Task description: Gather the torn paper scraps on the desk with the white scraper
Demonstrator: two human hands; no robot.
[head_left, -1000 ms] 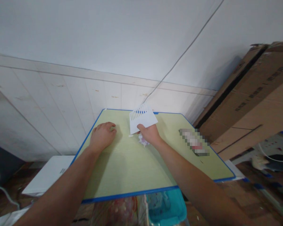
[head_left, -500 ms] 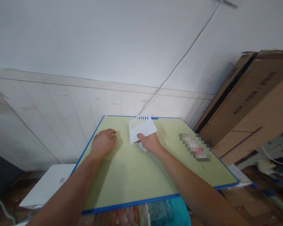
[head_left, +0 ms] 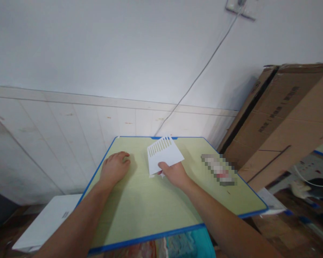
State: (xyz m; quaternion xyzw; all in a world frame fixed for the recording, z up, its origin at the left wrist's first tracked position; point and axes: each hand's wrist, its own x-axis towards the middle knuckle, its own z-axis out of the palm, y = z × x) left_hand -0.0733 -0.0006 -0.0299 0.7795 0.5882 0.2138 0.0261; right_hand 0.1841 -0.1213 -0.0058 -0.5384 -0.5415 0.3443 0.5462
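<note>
My right hand (head_left: 174,173) grips a white paper sheet (head_left: 164,156) by its near edge, thumb on top. A row of narrow slots is cut along the sheet's far side, and the sheet is tilted above the pale green tabletop (head_left: 150,208). Small white paper bits (head_left: 151,176) show beneath its near edge, partly hidden by the hand. To the left, my left hand (head_left: 115,166) rests on the table with loosely bent fingers and holds nothing.
A pixelated object (head_left: 219,170) lies on the table's right side. Blue trim (head_left: 148,236) edges the tabletop. Large cardboard boxes (head_left: 280,118) lean at the right. A cable (head_left: 193,82) runs down the wall behind. Below the front edge sits a turquoise container (head_left: 207,243).
The view has shifted slightly, bringing a wall socket into sight. The paper sheet has turned a little in my right hand. My left hand stays resting on the table.
</note>
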